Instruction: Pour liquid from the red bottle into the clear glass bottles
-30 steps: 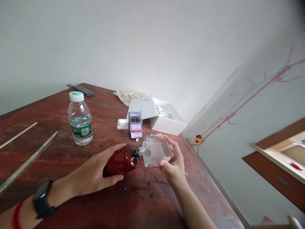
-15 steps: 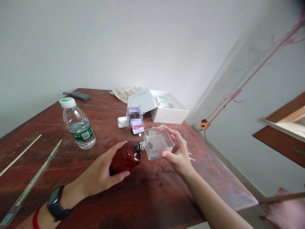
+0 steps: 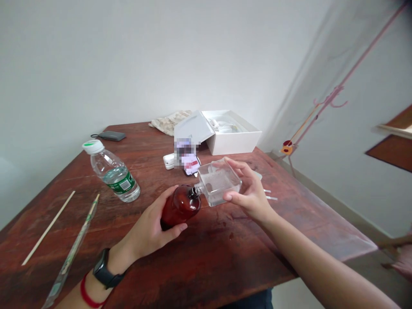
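Observation:
My left hand (image 3: 151,227) is wrapped round a dark red round bottle (image 3: 180,205), tilted so its black neck points right and up. My right hand (image 3: 249,191) grips a clear square glass bottle (image 3: 219,183) held on its side, its short neck meeting the red bottle's mouth. A little clear liquid lies in the glass bottle. Both bottles hover just above the brown wooden table (image 3: 199,262). A black watch and a red band sit on my left wrist.
A plastic water bottle (image 3: 112,172) with a white cap stands to the left. Two thin sticks (image 3: 48,227) lie at the far left. Behind the bottles are a phone (image 3: 188,158), an open white box (image 3: 225,135), a cloth (image 3: 169,120) and a dark flat device (image 3: 111,135).
The view has swung, so the table and hands sit further right and higher in frame. Both hands keep the two bottles mouth to mouth; the glass bottle has lifted slightly.

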Action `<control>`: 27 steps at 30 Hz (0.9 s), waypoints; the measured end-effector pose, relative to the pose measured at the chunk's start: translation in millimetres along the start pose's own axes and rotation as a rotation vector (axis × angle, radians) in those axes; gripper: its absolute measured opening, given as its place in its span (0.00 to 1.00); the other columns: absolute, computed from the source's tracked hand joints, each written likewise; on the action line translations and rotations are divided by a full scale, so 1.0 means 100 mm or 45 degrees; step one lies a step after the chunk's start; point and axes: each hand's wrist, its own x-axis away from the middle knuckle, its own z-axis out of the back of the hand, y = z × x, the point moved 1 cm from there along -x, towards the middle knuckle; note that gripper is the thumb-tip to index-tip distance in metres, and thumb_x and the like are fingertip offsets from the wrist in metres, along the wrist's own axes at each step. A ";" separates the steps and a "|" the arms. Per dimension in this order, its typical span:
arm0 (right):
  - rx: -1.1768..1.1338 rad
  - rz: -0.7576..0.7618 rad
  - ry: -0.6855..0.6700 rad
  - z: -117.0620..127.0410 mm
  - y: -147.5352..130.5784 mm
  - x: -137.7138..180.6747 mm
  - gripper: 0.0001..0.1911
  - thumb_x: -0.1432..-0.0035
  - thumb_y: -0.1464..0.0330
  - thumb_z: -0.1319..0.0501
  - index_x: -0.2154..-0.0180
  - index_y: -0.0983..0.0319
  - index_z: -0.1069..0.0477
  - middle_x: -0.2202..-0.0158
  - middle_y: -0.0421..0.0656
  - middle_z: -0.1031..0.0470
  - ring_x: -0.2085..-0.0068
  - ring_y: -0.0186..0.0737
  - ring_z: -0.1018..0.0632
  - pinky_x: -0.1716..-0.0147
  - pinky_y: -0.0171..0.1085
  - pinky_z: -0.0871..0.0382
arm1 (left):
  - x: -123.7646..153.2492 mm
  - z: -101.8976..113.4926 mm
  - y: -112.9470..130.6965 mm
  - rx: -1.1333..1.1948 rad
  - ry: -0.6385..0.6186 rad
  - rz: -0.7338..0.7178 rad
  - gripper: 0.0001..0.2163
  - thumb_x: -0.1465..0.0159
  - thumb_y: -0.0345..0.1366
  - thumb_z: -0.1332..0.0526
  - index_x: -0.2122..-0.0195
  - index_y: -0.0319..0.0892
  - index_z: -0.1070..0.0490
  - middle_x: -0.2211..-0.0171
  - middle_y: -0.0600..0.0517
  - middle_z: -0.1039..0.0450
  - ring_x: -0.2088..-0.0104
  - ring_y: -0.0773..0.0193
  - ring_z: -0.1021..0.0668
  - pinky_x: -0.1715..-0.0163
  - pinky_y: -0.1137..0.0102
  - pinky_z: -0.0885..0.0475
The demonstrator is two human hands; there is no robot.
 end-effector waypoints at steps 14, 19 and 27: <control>-0.097 -0.022 0.079 -0.04 0.00 -0.01 0.35 0.63 0.61 0.14 0.50 0.53 0.18 0.49 0.47 0.13 0.49 0.55 0.13 0.54 0.51 0.15 | -0.02 0.01 0.03 0.033 0.011 0.019 0.39 0.33 0.47 0.31 0.26 0.44 0.48 0.28 0.36 0.35 0.30 0.39 0.30 0.28 0.43 0.38; -0.097 0.047 0.061 -0.05 0.02 -0.01 0.34 0.61 0.61 0.15 0.49 0.53 0.18 0.49 0.46 0.12 0.51 0.53 0.13 0.59 0.46 0.14 | -0.02 0.00 0.04 0.031 0.006 0.026 0.39 0.33 0.47 0.31 0.26 0.43 0.48 0.29 0.36 0.35 0.30 0.39 0.29 0.28 0.43 0.38; -0.096 0.052 0.044 -0.04 0.03 -0.01 0.34 0.59 0.60 0.15 0.48 0.52 0.18 0.49 0.47 0.12 0.51 0.54 0.12 0.59 0.49 0.14 | -0.01 0.00 0.04 0.037 0.002 0.030 0.39 0.32 0.47 0.31 0.26 0.44 0.49 0.28 0.36 0.36 0.29 0.39 0.30 0.27 0.43 0.39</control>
